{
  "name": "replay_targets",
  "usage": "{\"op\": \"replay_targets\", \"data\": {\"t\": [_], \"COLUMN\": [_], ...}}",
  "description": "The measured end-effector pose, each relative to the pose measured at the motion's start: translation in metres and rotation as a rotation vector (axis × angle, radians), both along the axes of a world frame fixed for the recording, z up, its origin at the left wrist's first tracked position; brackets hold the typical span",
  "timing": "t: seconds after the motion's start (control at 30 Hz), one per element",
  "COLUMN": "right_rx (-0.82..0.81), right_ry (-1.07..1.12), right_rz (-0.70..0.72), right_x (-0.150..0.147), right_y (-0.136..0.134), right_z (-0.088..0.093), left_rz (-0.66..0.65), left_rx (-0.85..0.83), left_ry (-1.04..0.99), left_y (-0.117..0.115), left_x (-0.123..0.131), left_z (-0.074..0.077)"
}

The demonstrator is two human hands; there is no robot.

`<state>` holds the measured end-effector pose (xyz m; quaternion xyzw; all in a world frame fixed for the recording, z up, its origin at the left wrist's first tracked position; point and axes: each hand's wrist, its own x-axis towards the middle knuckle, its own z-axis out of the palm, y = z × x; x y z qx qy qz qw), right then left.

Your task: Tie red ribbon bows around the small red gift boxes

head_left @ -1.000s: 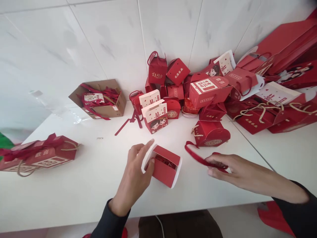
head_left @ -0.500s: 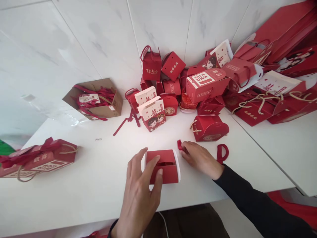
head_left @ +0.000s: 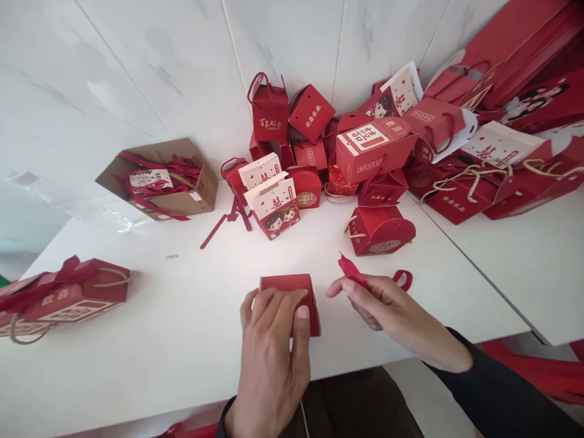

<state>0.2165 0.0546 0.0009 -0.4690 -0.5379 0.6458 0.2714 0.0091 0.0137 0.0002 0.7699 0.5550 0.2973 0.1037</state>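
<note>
A small red gift box (head_left: 283, 281) sits on the white table near its front edge. Over its top lies my left hand (head_left: 276, 334), fingers bent and thumb on the near side, gripping the box and covering much of the lid. To the right of the box, my right hand (head_left: 387, 307) holds a red ribbon (head_left: 351, 270) between thumb and fingers, its end sticking up. More red ribbon (head_left: 405, 279) curls on the table behind that hand. A gap separates the right fingertips from the box.
Behind stands a pile of red gift boxes, including a cream-topped box (head_left: 275, 205) and a red box with cord handle (head_left: 382, 231). A cardboard carton (head_left: 205, 191) of ribbons is back left. A ribbon-tied box (head_left: 107, 280) lies at the left edge.
My right hand has lifted the ribbon and turned, its end now pointing up. My left fingers have bent further over the box. The whole view has shifted slightly.
</note>
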Motion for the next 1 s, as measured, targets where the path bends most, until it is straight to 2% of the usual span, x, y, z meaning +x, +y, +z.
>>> {"op": "replay_targets", "data": {"t": [0.13, 0.23, 0.33, 0.53, 0.77, 1.0], "right_rx": [-0.074, -0.092, -0.029, 0.053, 0.068, 0.139], "right_ry": [0.110, 0.076, -0.019, -0.014, -0.007, -0.003], "right_rz": [0.093, 0.132, 0.164, 0.187, 0.054, -0.004], "right_x": [-0.011, -0.013, -0.011, -0.013, -0.020, -0.018], "right_y": [-0.002, -0.001, -0.002, 0.001, 0.007, 0.010], "right_z": [-0.001, 0.002, 0.008, 0.014, 0.008, 0.017], "left_rz": [0.037, 0.081, 0.092, 0.141, 0.121, 0.140], "left_rx": [-0.017, 0.006, 0.002, 0.043, 0.040, 0.037], "left_ry": [-0.035, -0.038, -0.055, -0.049, -0.077, -0.108], "left_y": [-0.001, -0.001, 0.000, 0.000, 0.001, 0.000], "left_x": [0.003, 0.004, 0.004, 0.007, 0.008, 0.008], "left_z": [-0.001, -0.008, -0.012, -0.012, -0.013, -0.012]}}
